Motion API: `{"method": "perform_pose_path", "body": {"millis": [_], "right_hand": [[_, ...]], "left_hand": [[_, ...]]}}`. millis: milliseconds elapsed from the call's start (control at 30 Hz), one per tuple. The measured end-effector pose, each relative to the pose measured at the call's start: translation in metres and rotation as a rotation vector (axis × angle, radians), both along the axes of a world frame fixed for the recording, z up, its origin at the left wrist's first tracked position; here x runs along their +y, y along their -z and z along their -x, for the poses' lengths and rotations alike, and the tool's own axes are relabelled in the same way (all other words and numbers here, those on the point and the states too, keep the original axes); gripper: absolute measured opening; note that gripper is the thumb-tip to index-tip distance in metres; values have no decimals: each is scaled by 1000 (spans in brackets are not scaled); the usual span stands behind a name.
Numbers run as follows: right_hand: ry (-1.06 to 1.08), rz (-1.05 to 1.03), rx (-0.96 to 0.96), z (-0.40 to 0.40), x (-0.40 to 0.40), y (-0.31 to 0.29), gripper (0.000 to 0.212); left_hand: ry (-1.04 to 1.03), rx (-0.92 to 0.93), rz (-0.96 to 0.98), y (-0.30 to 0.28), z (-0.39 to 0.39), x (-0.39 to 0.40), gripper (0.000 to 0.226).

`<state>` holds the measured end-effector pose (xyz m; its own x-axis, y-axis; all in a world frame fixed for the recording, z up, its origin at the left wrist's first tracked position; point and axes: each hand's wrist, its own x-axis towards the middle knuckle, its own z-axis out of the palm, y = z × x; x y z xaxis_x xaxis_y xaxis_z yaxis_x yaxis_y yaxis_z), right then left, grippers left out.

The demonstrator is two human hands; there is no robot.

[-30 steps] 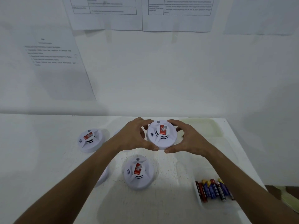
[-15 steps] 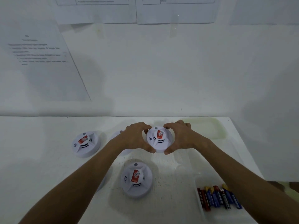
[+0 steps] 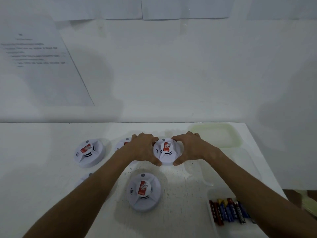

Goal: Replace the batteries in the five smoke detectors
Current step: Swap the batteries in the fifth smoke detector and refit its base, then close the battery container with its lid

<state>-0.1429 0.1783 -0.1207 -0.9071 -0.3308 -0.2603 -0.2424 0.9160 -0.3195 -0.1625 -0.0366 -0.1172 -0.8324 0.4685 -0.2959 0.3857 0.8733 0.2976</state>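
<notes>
White detector (image 3: 166,151): round, with a red label on top, at centre frame on the surface (image 3: 34,169), gripped from both sides.
Left hand (image 3: 143,148): fingers curled over the detector's far left rim, thumb against its near edge; it grips the detector.
Right hand (image 3: 190,148): mirrors the left, fingers curled over the far right rim, thumb at the near edge; it too grips the detector.
Second detector (image 3: 143,191): lower centre of the frame, just below the held one, lying face up with its red label showing.
Third detector (image 3: 89,152): left of centre, well apart from the hands, face up.
Fourth detector (image 3: 122,144): just left of the left hand, mostly hidden behind it; only part of its top and label show.
Fifth detector (image 3: 84,177): lower left, only a sliver visible beside the left forearm.
Batteries (image 3: 229,212): a row in red, blue and black with some yellow ends, lower right of the frame, lying in a clear tray (image 3: 212,225).
Yellowish lid (image 3: 216,134): upper right part of the surface, beyond the right hand, lying flat.
Papers (image 3: 39,66): printed sheets on the wall, upper left and top of the frame; text too blurred to read.
</notes>
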Motion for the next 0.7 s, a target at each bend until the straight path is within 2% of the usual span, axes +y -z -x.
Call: {"method": "perform_pose_path", "body": {"millis": [167,267,433,567,700], "right_hand": [[59,104,-1,-10,6,-19,96],[131,248,83,-13,34,-35,89],[320,367,176,-18,113,-46,74],[455,409,137,-19,179,-34,74],[478,419,33,-16,212,-16,83]], "left_hand": [[-77,-24,-113,-18,-2,2,92],[-106,4,-257,-37,-2,20,79],[-88,6,-258,-48,3,78,69],[-125,-15,-195,-41,10,120,73],[-177,-49,-155,-30,17,147,75]]}}
